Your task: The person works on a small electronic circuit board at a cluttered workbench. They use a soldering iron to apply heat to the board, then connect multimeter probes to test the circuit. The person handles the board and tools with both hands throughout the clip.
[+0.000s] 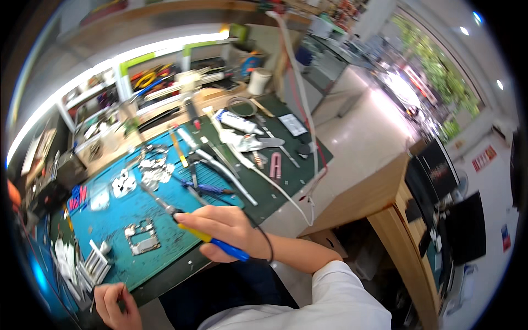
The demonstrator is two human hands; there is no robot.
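- Head view: gripping soldering iron (197,233) in right hand (228,226), pen-style.
- Probably light, stiff; hold by handle (230,249), not tip (149,192).
- Can't tell grip of left hand (116,307), tbh.

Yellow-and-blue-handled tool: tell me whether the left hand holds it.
No, the right hand grips the yellow-and-blue-handled tool, while the left hand is apart from it.
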